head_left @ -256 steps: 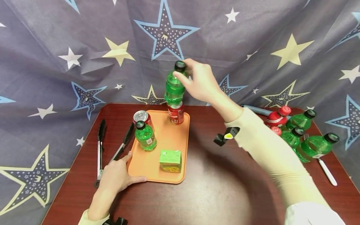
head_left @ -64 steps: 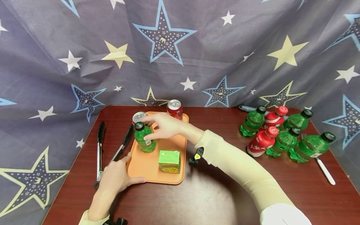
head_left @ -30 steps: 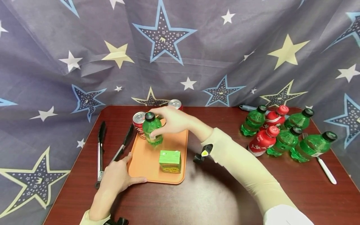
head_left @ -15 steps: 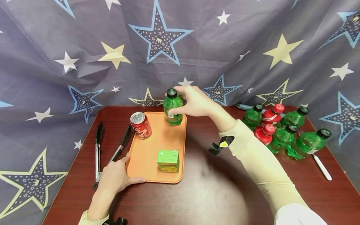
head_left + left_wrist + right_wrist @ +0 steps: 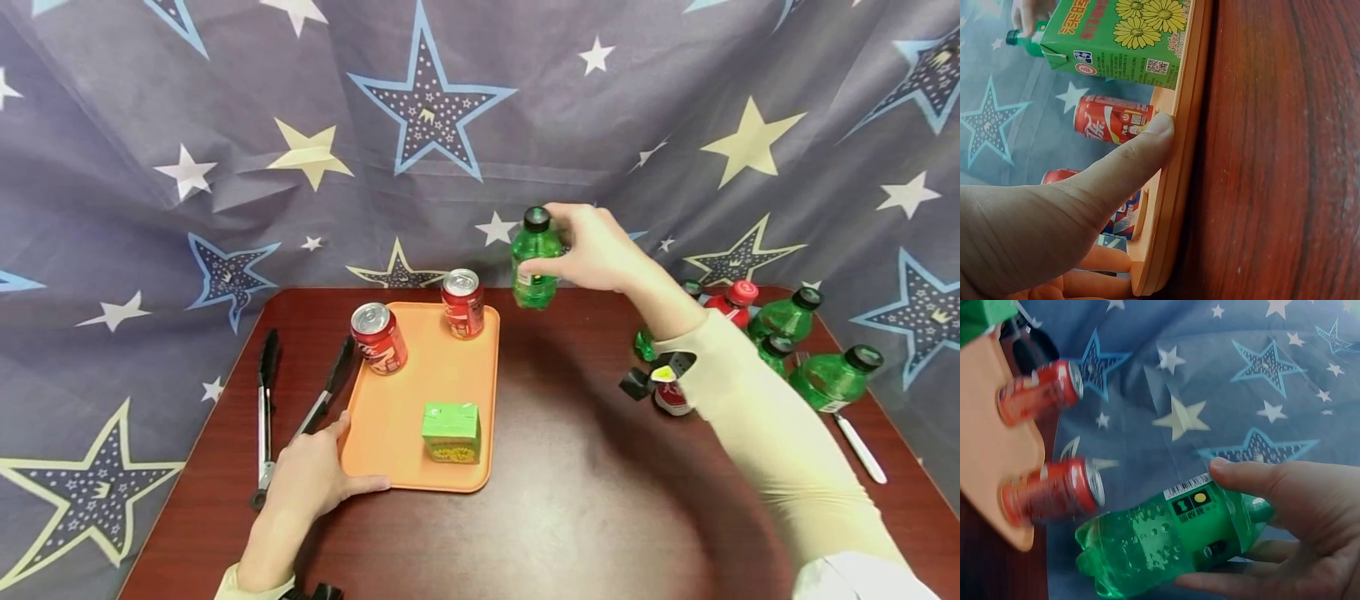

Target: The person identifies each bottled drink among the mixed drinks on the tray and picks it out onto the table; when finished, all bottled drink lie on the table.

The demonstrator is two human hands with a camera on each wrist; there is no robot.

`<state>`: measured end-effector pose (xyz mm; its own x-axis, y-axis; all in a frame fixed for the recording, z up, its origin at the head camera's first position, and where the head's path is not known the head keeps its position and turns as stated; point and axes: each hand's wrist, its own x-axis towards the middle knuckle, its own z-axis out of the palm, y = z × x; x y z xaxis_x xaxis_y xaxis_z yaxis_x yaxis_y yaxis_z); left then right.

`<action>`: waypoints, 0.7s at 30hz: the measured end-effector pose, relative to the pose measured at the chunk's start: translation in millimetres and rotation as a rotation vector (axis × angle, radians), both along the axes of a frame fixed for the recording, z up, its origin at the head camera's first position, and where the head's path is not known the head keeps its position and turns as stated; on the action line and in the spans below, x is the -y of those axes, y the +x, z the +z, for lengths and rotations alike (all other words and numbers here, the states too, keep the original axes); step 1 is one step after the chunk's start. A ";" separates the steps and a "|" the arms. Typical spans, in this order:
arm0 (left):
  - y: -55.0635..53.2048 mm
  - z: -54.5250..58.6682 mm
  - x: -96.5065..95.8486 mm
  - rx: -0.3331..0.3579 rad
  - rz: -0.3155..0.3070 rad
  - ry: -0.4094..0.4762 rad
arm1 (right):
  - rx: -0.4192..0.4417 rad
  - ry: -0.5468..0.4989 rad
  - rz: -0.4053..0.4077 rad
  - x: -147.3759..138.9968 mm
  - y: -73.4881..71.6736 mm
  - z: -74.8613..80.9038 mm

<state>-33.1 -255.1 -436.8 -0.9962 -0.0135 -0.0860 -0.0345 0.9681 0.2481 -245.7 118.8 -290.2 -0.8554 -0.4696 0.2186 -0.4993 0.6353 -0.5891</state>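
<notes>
My right hand [image 5: 596,250] holds a green plastic bottle [image 5: 535,271] with a black cap, raised upright just right of the tray. In the right wrist view, the thumb lies by the bottle's [image 5: 1166,531] label and the fingers wrap its far side. My left hand [image 5: 311,471] rests at the near left corner of the orange tray [image 5: 397,433], its straight thumb [image 5: 1147,140] against the rim and its fingers along the left side. On the tray stand two red soda cans [image 5: 379,337] [image 5: 462,304] at the back and a green drink carton [image 5: 452,433] at the front right.
Tongs [image 5: 266,417] lie spread left of the tray. At the table's right, several green bottles [image 5: 832,379] and red bottles [image 5: 735,300] stand partly behind my right sleeve. A white-handled utensil [image 5: 860,450] lies near them. A star-patterned curtain [image 5: 585,125] hangs behind the table.
My right hand took hold of the green bottle beside the left can, lifted it off the tray and carried it right, past the tray's edge. The left hand has stayed at the tray corner.
</notes>
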 end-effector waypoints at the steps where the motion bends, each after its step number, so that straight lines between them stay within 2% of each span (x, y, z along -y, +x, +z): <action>1: 0.1 0.1 0.0 0.000 0.000 0.000 | -0.002 0.012 -0.010 -5.4 -0.4 0.8; 8: -0.2 0.9 0.5 0.011 0.010 -0.002 | -0.023 0.123 -0.074 -40.3 -3.9 2.3; 13: -0.5 0.1 0.7 0.013 0.000 -0.006 | 0.015 0.201 -0.113 -58.7 -5.3 3.1; 21: -1.3 0.4 -1.3 0.021 -0.006 -0.009 | 0.038 0.339 -0.117 -76.6 -6.8 -6.1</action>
<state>-34.4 -253.8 -436.4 -0.9942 -0.0086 -0.1069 -0.0341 0.9704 0.2390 -252.4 195.4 -296.3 -0.9123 -0.4081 0.0344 -0.3932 0.8493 -0.3522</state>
